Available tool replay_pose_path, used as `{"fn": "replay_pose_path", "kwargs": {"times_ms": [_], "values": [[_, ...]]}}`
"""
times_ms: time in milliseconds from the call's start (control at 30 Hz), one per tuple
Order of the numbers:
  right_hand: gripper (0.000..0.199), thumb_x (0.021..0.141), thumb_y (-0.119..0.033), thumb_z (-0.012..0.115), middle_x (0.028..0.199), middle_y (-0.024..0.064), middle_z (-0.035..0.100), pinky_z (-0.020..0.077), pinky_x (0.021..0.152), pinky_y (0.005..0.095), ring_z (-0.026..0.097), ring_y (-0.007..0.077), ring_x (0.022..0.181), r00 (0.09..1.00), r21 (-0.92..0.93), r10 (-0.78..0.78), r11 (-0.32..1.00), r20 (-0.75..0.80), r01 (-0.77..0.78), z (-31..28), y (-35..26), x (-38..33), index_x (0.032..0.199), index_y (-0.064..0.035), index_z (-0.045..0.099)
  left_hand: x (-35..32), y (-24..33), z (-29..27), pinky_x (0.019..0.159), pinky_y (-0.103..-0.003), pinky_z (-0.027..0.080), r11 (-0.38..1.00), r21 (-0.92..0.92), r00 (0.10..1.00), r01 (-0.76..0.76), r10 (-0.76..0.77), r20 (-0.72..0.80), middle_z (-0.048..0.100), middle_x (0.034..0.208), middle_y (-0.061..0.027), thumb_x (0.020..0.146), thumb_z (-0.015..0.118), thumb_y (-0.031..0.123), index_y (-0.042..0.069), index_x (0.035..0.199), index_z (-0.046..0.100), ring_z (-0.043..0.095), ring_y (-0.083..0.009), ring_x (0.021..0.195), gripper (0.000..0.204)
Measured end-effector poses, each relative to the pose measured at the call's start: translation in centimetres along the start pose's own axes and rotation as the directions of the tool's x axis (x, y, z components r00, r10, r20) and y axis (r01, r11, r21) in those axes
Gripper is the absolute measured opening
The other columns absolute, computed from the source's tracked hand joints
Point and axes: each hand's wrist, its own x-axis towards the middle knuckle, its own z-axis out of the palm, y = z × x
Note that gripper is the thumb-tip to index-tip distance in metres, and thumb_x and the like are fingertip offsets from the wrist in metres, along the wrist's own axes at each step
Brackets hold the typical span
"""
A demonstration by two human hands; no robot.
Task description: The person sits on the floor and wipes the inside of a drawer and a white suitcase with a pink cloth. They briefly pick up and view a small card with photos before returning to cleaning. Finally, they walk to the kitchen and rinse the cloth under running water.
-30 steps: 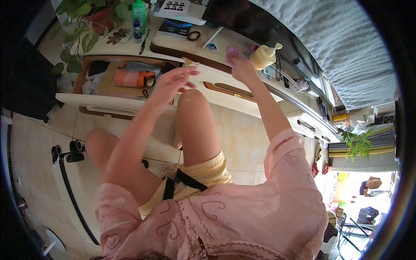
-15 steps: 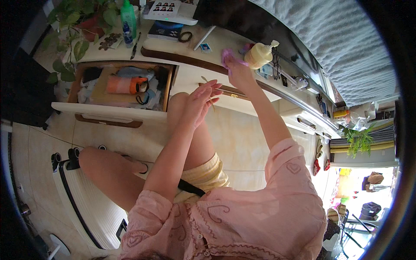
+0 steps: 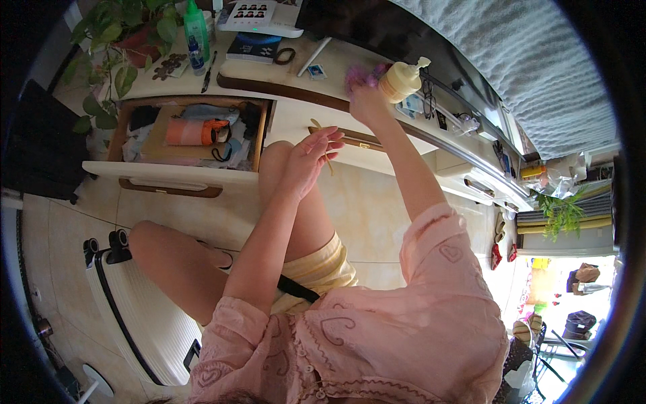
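Thin yellow stick (image 3: 328,149), pinched in the left hand (image 3: 308,160) above the knee, just in front of the drawer front; half a second earlier it was nearer the counter (image 3: 269,67) edge. Right hand (image 3: 365,101) gripped a purple cloth (image 3: 359,76) on the counter, beside the pump bottle (image 3: 401,79). Open drawer (image 3: 188,131) to the left.

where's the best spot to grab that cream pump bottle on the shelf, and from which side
Probably around the rounded body of the cream pump bottle, below the thin pump head, which looks too thin to hold by. It seems to stand upright on the shelf top. The right hand with a purple cloth is on its near left side, so come in from there, fingers wrapping the body.
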Motion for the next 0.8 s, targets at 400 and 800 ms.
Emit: {"fn": "replay_pose_path", "kwargs": {"times_ms": [400,800], "values": [[0.032,0.077,-0.011,0.043,0.105,0.0170,0.057,0.0455,0.080,0.0401,0.054,0.0297,0.100,0.971,0.073,0.112,0.989,0.211,-0.130,-1.6,-1.3,4.2,0.106,-0.0042,0.053,0.3,-1.0,0.4,0.083,-0.028,0.039,0.995,0.097,1.000,0.006,-0.006,-0.006,0.055,0.109,-0.0061,0.090,0.045,0.026,0.004,0.117,0.048,0.052,-0.0149,0.097,0.034],[0.051,0.077,-0.010,0.045,0.128,0.0097,0.041,0.0492,0.074,0.0403,0.058,0.0303,0.092,0.983,0.056,-0.100,0.992,-0.152,0.109,0.9,-0.2,0.1,0.126,-0.0200,0.038,0.1,-0.2,0.4,0.084,-0.028,0.039,0.997,0.079,1.000,-0.010,0.009,0.008,0.055,0.110,-0.0069,0.091,0.042,0.024,0.003,0.118,0.047,0.052,-0.0157,0.098,0.034]]}}
